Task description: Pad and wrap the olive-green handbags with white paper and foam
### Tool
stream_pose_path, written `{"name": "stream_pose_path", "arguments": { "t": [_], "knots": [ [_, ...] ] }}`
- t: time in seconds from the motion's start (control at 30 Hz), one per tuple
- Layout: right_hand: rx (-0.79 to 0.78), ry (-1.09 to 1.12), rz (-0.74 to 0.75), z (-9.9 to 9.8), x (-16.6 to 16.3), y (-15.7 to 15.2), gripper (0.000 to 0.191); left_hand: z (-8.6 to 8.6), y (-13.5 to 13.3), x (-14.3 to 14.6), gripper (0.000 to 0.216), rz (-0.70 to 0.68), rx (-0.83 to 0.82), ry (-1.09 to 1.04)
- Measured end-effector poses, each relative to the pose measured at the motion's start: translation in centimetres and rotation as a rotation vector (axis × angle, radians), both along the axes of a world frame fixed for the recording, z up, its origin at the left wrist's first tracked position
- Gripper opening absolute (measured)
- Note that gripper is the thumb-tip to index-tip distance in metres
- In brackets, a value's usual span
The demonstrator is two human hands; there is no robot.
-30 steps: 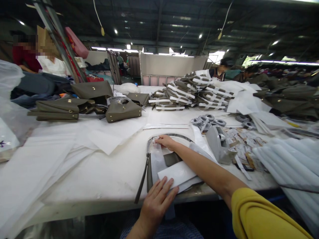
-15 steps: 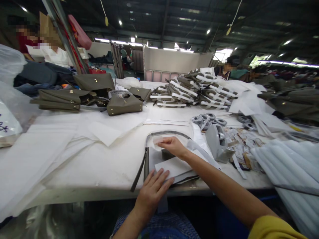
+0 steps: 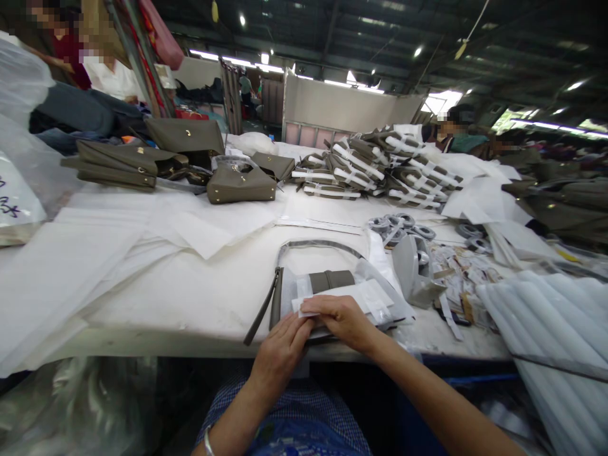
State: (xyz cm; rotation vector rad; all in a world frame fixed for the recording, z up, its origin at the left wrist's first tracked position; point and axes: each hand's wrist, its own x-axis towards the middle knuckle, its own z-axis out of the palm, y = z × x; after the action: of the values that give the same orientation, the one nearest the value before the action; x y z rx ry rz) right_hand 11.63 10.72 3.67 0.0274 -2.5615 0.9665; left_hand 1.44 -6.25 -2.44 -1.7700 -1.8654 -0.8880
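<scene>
An olive-grey handbag (image 3: 339,278) lies in front of me on the white tabletop, partly covered by white packing sheet (image 3: 344,301). Its wrapped strap arches behind it, and a dark strap end (image 3: 259,313) hangs off its left side. A strip of clear tape (image 3: 304,286) runs from the sheet up onto the bag. My right hand (image 3: 344,320) has its fingers pressed together at the tape's lower end; its thumb is hidden. Beside it, my left hand (image 3: 285,345) rests with stretched fingers on the sheet's near left edge, the fingertips almost meeting the right hand's.
A grey tape dispenser (image 3: 411,269) stands right of the bag, near several tape rolls (image 3: 394,225). White sheets (image 3: 109,253) spread over the left side. Finished-looking bags (image 3: 242,183) and a pile of wrapped bag parts (image 3: 356,164) lie behind. Foam rolls (image 3: 546,310) lean at right.
My right hand has come down and nearer, bringing the tape from above the bag onto the white sheet. My left hand has stayed at the near edge, its fingers drawn closer together.
</scene>
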Motion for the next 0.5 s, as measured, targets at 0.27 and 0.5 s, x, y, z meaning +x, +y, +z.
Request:
{"name": "stream_pose_path", "arguments": {
  "t": [0.27,0.5],
  "knots": [
    [0.183,0.061,0.018,-0.4,0.8,-1.0,0.042,-1.7,-0.3,0.4,0.031,0.07,0.093,-0.193],
    [0.245,0.154,0.018,-0.7,1.4,-1.7,0.034,-1.0,-0.5,0.1,0.061,0.032,0.033,-0.283]
  ]
}}
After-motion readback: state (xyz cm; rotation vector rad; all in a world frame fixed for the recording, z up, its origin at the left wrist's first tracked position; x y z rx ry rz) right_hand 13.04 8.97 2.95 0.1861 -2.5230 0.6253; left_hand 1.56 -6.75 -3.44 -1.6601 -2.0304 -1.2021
